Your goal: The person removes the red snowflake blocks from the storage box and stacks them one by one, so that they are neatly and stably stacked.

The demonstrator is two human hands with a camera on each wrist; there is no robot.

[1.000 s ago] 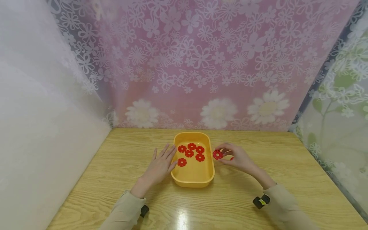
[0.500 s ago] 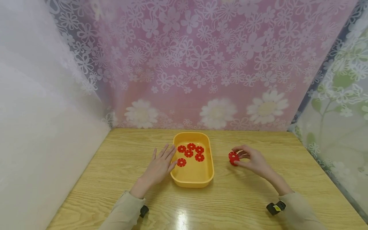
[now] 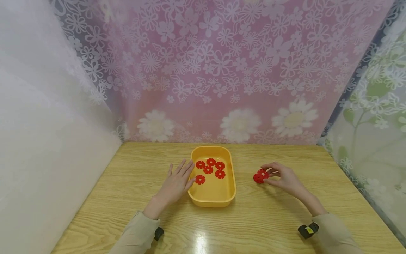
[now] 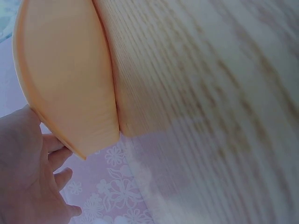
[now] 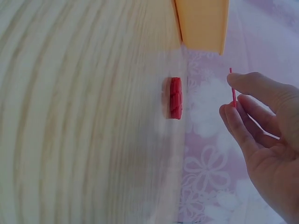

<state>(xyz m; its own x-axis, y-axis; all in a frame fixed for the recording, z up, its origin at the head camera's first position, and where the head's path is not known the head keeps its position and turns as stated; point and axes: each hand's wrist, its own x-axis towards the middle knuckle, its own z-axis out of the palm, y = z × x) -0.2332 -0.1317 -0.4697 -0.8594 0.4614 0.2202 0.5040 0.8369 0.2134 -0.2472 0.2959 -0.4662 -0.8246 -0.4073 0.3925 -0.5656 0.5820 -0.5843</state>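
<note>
My right hand [image 3: 285, 180] pinches a red notched disc [image 3: 263, 173] with a pale centre hole. Edge-on in the right wrist view, this disc looks thin between thumb and fingers. Just below and left of it on the table sits a small stack of red discs [image 5: 176, 98], apart from the held one. Several more red discs [image 3: 208, 169] lie flat inside the yellow tray [image 3: 212, 204]. Along the tray's left rim, my left hand [image 3: 176, 182] rests with its fingers straight and spread. The left wrist view shows that hand at the outside of the tray wall [image 4: 70, 70].
The tray and stack stand on a wood-grain table [image 3: 127, 211]. A pink flowered cloth [image 3: 203, 70] hangs behind the table's far edge. A white wall [image 3: 47, 141] borders the left, and a leaf-patterned sheet [image 3: 374, 134] borders the right.
My right hand has carried a red disc rightward from beside the tray's right rim to the stack, shifting slightly right over the last half second. The left hand and tray stay put.
</note>
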